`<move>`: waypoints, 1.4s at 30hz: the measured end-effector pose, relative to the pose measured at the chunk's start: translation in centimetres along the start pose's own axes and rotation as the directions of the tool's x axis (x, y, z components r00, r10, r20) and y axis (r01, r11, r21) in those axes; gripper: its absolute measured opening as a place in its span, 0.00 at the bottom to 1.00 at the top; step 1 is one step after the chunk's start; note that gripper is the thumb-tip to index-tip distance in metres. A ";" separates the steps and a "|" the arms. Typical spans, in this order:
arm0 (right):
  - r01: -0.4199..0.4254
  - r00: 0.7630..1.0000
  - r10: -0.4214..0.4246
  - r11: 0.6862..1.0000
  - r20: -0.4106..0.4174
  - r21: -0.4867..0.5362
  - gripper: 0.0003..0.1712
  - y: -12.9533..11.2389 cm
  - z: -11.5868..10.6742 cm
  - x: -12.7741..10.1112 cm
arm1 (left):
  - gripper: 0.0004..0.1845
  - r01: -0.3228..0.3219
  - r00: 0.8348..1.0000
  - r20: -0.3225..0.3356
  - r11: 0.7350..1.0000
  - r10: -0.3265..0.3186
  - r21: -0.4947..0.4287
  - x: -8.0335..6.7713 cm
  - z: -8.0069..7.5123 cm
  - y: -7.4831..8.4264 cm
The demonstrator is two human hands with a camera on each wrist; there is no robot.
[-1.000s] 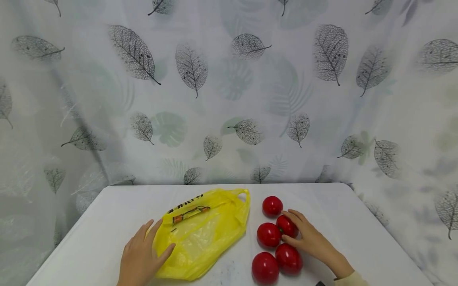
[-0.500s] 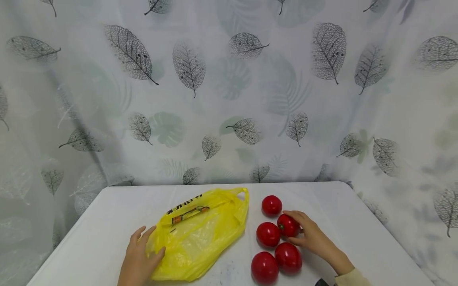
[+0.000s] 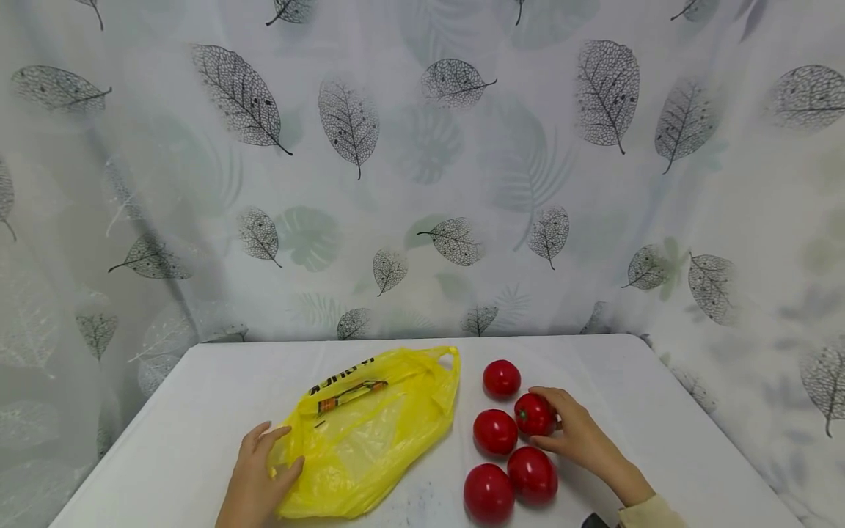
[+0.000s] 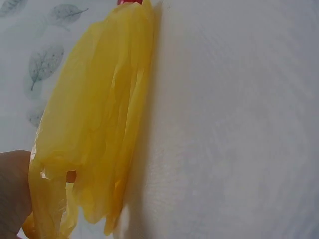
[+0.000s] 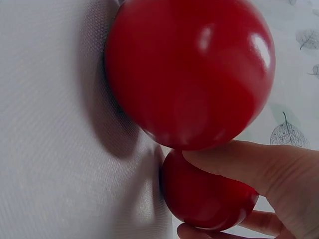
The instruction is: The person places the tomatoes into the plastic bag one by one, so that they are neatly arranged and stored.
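A yellow plastic bag (image 3: 370,440) with black lettering lies flattened on the table, its far handle loop pointing to the back right. At its near left end my left hand (image 3: 254,477) holds the bag's edge between thumb and fingers; in the left wrist view the thumb lies against the yellow plastic (image 4: 94,109) beside a handle opening. My right hand (image 3: 581,440) grips a red tomato (image 3: 535,415) with a green stem spot, thumb on the near side, fingers on the far side. In the right wrist view another tomato (image 5: 189,69) looms in front of the gripped tomato (image 5: 204,191).
Around the gripped tomato sit a back tomato (image 3: 502,379), a middle tomato (image 3: 495,433) and two front tomatoes (image 3: 488,494). The white table (image 3: 660,440) ends at a leaf-print curtain (image 3: 422,183). A dark device (image 3: 594,521) shows by the right sleeve (image 3: 650,513).
My right hand has closed round the tomato and turned it slightly right, so its green stem spot shows. The left hand has drawn back a little leftward at the bag's edge.
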State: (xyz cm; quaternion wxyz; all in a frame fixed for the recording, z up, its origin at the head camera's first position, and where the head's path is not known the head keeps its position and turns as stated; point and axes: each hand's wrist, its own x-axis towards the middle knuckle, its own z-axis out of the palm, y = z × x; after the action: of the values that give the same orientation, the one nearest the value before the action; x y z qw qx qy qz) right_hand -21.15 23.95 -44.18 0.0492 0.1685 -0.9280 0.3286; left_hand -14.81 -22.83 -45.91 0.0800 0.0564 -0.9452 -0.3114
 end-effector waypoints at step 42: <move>-0.006 0.961 0.030 0.996 -0.275 0.087 0.42 -2.0 0.1 -0.1 | 0.23 0.075 0.995 -0.059 0.993 -0.081 -0.094 0.4 0.2 -0.8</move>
State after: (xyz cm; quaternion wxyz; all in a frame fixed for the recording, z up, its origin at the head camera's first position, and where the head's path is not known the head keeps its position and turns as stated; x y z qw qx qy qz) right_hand -20.34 22.50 -43.10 0.1677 0.1144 -0.8987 0.3888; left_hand -15.24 -23.42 -46.44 0.0999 0.0994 -0.9240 -0.3554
